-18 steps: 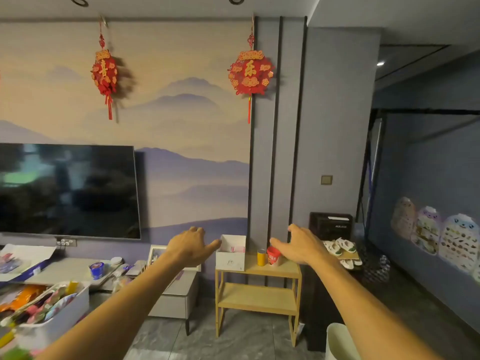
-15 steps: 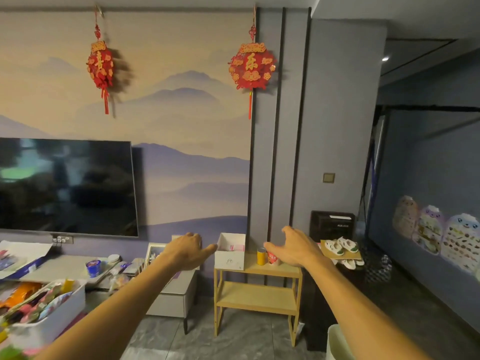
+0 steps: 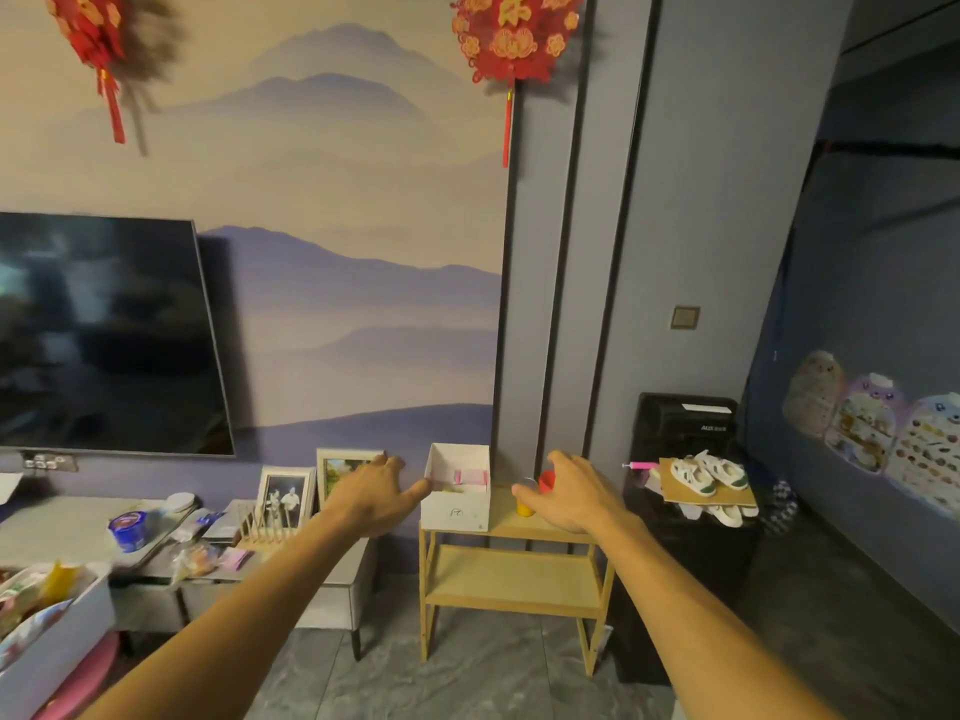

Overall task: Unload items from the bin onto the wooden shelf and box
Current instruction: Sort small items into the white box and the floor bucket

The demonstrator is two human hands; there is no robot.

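**Both hands reach out empty toward the shelf**

A person's two bare arms stretch forward toward a wooden shelf point(image 3: 511, 574) standing against the wall. The left hand point(image 3: 375, 493) hangs with fingers spread and loose, holding nothing, its thumb tip near the left wall of the white box point(image 3: 457, 511) that sits on the shelf's top board. Inside the box lies a pink item point(image 3: 471, 478). The right hand point(image 3: 569, 493) is likewise open and empty, fingers curved, in front of a red cup point(image 3: 545, 480) and a yellow cup point(image 3: 523, 507) on the top board just right of the box; whether it touches them cannot be told. The shelf's lower board is bare. The bin point(image 3: 52, 646), still full of packets, sits at the lower left, well apart from both hands.
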